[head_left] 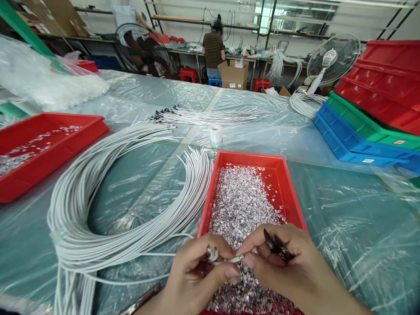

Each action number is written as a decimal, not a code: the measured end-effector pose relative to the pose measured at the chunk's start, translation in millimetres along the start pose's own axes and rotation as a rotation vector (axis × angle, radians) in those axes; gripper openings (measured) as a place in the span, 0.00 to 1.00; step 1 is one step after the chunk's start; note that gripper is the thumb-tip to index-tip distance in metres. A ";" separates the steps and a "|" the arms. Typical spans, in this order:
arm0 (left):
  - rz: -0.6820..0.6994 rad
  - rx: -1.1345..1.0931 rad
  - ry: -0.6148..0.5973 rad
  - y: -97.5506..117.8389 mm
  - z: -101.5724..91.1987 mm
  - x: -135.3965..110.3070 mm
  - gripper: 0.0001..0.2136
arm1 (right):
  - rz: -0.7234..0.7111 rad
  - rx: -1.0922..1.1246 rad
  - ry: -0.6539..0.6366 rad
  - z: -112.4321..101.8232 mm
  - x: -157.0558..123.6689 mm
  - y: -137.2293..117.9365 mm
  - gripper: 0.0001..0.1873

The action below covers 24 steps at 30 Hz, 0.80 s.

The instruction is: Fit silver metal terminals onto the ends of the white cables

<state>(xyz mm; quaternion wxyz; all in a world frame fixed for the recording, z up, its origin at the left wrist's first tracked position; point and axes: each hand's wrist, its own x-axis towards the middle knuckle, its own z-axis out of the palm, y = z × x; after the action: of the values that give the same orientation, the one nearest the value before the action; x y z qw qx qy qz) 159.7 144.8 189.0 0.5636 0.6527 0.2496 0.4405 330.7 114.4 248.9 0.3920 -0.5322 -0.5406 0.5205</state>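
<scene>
My left hand [205, 273] is closed around the end of a white cable [234, 260], with another short curled white end [212, 253] showing between its fingers. The thumb and forefinger of my right hand [285, 262] pinch the cable's tip. Tucked in that same hand is a dark brown tool with two pointed ends [278, 246]; its exact kind is hard to make out. Both hands are over a red tray [295, 205] of small shiny silver scraps [243, 197]. To the left lies a big coil of white cables [75, 210], from which single strands lead towards my left hand.
Another red tray [65, 148] with silver scraps stands at left. A white roll [215, 134] and cables with black ends [210, 116] lie farther back. Stacked red, green and blue trays [377, 109] are at right, near a fan [331, 61]. Two people are in the background.
</scene>
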 end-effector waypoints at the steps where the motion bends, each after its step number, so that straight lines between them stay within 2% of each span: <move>1: 0.019 0.007 0.011 1.4 0.8 0.9 0.02 | 0.018 -0.003 0.015 1.1 -0.5 -0.7 0.04; 6: -0.008 0.022 0.022 4.4 1.2 1.1 0.06 | 0.077 0.043 0.035 6.4 -0.2 -4.6 0.03; 13: -0.111 -0.131 -0.035 -0.8 -0.3 -2.9 0.07 | 0.103 0.134 0.022 7.7 1.0 -8.2 0.05; 18: -0.148 -0.229 -0.048 1.9 1.0 0.3 0.06 | 0.122 0.082 0.031 7.2 -0.8 -4.7 0.03; 24: -0.165 -0.282 -0.083 4.3 0.4 3.2 0.09 | 0.117 0.091 0.004 7.3 0.2 -2.1 0.04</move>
<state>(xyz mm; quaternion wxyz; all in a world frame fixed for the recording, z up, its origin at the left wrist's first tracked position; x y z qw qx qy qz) 160.9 146.1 194.0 0.6938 0.5621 0.2142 0.3961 323.2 113.8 249.8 0.3856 -0.5456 -0.4836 0.5655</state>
